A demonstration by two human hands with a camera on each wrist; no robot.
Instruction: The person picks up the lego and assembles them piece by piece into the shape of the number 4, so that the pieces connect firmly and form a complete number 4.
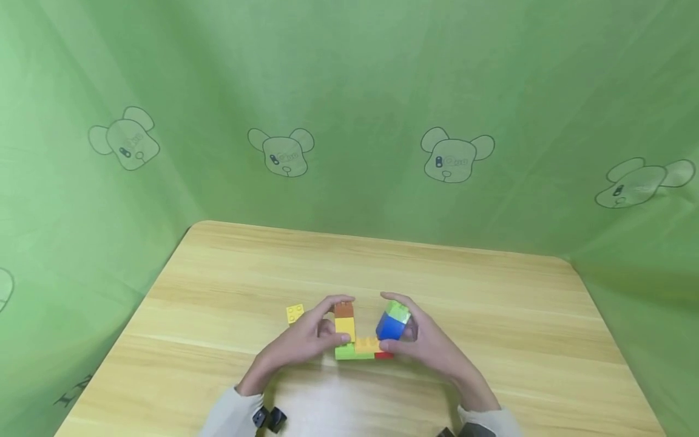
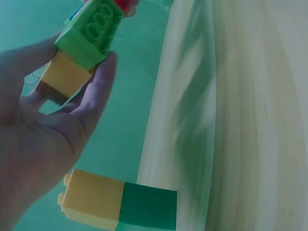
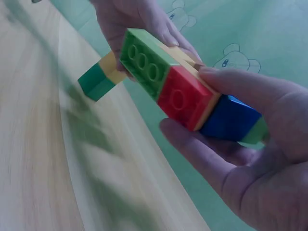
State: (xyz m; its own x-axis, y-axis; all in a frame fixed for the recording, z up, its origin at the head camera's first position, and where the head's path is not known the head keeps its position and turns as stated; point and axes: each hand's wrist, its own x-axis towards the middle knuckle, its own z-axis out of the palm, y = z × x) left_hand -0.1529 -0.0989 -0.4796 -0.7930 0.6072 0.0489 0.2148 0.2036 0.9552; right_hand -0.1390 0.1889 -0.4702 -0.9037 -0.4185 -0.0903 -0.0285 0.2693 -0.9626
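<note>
My left hand point(image 1: 299, 337) grips a yellow brick point(image 1: 344, 329) topped by a brown brick point(image 1: 344, 310). They stand on the left end of a toy brick assembly held up off the table. Its underside shows a light green brick point(image 3: 147, 60) beside a red brick point(image 3: 185, 96); an orange brick point(image 1: 366, 345) lies across their tops. My right hand point(image 1: 431, 349) holds a blue brick point(image 1: 391, 328) capped with a light green brick point(image 1: 398, 311). This pair leans at the assembly's right end; fingers partly hide the contact, so whether it is pressed on I cannot tell.
Left of my left hand, a separate stack stands on the wooden table point(image 1: 464, 291): a yellow brick point(image 2: 94, 197) over a dark green brick point(image 2: 148, 205). A green curtain point(image 1: 360, 79) printed with bear heads hangs behind the table and at its sides.
</note>
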